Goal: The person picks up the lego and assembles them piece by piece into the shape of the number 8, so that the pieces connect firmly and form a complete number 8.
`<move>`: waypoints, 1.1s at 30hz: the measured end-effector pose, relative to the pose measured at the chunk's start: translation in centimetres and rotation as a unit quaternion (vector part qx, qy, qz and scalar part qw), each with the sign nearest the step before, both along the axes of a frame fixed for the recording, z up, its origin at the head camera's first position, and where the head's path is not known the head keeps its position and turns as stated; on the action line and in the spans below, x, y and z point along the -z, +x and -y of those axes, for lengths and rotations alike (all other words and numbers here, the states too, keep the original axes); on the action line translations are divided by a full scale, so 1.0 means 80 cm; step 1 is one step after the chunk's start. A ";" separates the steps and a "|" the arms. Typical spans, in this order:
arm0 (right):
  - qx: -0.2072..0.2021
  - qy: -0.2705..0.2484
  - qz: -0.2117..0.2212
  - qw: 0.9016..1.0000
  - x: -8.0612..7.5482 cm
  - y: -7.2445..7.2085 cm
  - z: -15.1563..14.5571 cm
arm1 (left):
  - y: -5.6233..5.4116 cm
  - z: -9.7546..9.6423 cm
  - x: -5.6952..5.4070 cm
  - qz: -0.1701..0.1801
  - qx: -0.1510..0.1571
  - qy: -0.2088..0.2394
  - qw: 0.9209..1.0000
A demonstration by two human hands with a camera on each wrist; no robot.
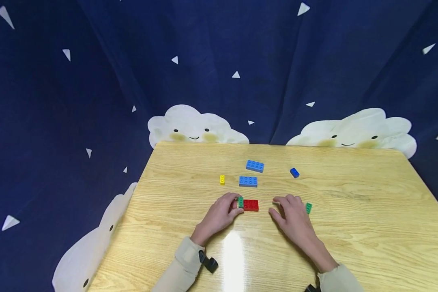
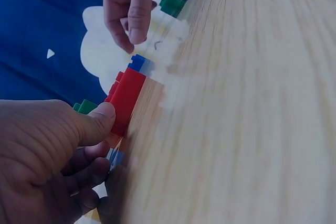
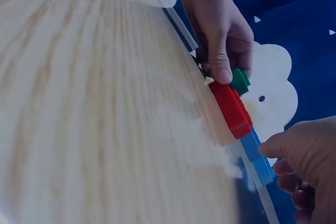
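Note:
My left hand pinches the left end of a red toy building brick between thumb and fingers. A small green brick sits on top of the red one at that same end, right by the fingertips. In the left wrist view the thumb lies along the side of the red brick. Right of the bricks, my right hand hovers with relaxed, slightly bent fingers and nothing between them. Just beyond its outer side lies another small green brick.
Behind the hands on the wooden table lie a blue brick and a second blue brick. A yellow brick is to their left, a small dark blue one to their right. A dark blue curtain hangs along the far edge.

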State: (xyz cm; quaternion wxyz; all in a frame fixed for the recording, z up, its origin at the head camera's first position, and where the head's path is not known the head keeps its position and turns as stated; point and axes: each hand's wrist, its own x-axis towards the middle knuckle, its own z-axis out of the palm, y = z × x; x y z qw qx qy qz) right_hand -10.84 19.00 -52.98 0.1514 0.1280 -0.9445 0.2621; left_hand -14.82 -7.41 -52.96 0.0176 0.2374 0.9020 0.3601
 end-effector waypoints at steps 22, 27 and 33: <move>0.039 -0.029 -0.053 0.997 -0.007 0.001 -0.037 | 0.000 0.001 0.000 0.001 0.002 -0.005 1.000; 0.046 -0.026 -0.048 0.997 -0.011 0.000 -0.045 | -0.001 0.000 0.002 0.002 -0.003 -0.008 1.000; 0.056 -0.019 -0.029 0.998 -0.016 0.000 -0.053 | -0.002 0.001 0.001 0.000 0.001 -0.011 1.000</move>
